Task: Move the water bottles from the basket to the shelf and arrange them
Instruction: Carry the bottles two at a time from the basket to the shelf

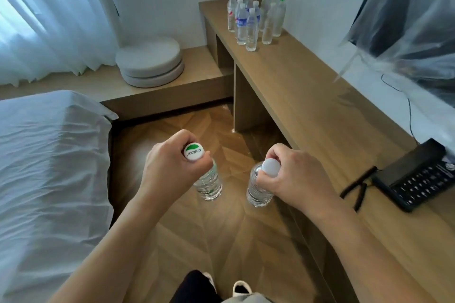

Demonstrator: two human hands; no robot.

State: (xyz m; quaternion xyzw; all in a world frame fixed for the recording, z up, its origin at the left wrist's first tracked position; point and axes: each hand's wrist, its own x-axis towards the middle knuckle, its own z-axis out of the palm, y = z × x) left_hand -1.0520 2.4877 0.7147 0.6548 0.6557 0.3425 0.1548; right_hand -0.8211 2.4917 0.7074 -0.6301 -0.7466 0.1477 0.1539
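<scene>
Wooden shelf (307, 96) along wall, herringbone floor (221, 229), fingers gripping bottle caps

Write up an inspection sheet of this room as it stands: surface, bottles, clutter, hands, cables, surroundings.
Surface: long light wooden shelf along the right wall, mostly bare.
Job's things: cluster of clear plastic water bottles upright at the shelf's far end, two of them green-capped; clear bottle with green-and-white cap and clear bottle with plain white cap carried over the floor. Basket: not in view.
Clutter: black desk telephone on the shelf's near end.
Hands: left hand and right hand each hold one bottle by the cap, grip closed.
Cables: thin black wire down the wall; black phone cord.
Surroundings: white bed, round grey cushions, white curtains, plastic-covered screen.
</scene>
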